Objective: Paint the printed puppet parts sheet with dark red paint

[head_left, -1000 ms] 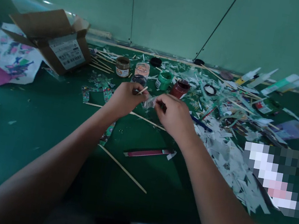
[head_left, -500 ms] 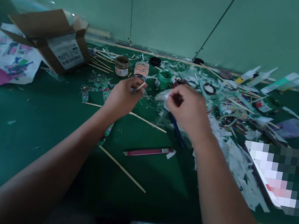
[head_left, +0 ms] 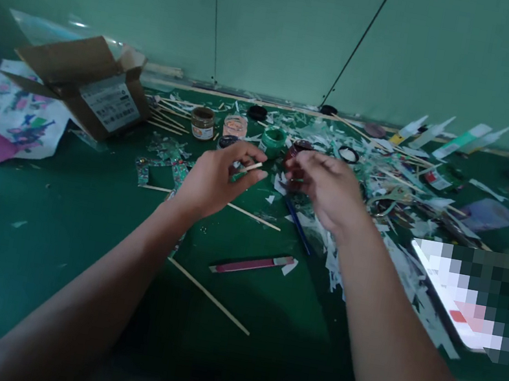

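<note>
Pinching short stick (head_left: 253, 166) in left hand (head_left: 214, 180) | right hand (head_left: 328, 187) at 3 o'clock, grip not discernible | maroon jar (head_left: 299, 148) at 12 o'clock

Short pale wooden stick (head_left: 253, 166), nearly level, tip pointing right, pinched in left hand (head_left: 217, 180).

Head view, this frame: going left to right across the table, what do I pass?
printed sheet → cardboard box → left hand, pinching a thin stick → right hand → squeeze tubes at the back. The paint jars overlap the hands, so they are left out.
</note>
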Available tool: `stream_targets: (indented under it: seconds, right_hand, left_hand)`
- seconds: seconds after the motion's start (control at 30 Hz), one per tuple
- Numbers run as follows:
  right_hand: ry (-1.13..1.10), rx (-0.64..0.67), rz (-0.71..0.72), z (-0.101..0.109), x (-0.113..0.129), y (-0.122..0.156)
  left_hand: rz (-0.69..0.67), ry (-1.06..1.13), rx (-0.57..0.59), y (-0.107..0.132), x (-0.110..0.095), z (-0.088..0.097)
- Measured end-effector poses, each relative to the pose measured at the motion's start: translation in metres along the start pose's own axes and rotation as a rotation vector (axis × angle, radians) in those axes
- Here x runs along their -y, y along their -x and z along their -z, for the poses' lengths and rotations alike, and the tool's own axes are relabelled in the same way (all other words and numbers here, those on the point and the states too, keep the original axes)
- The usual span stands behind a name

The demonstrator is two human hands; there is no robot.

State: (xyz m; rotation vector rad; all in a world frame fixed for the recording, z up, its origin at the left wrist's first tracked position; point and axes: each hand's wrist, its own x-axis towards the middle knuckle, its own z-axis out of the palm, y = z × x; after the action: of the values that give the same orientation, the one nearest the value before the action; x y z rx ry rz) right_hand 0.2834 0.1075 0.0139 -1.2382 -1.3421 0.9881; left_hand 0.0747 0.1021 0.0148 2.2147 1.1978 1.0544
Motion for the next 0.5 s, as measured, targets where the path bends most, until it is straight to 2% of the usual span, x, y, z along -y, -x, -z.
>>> stream_targets:
  seconds: [0.07,0.17,0.33,0.5]
  right_hand:
    - [-0.161,0.208,-0.033,-0.013,0.002,0.007]
    - [-0.232,0.377,-0.048,-0.022,0.002,0.015]
    - [-0.319,0.430,-0.069,-0.025,0.003,0.019]
    - [-0.483,0.451,-0.158,-0.029,0.005,0.021]
  left_hand:
    - [-0.032,0.043,-0.005,0.001,-0.005,0.000]
    - [-0.043,0.093,-0.036,0.001,-0.008,0.001]
    - [-0.099,0.158,-0.113,0.001,-0.005,-0.001]
    - [-0.139,0.340,-0.109,0.001,-0.006,-0.005]
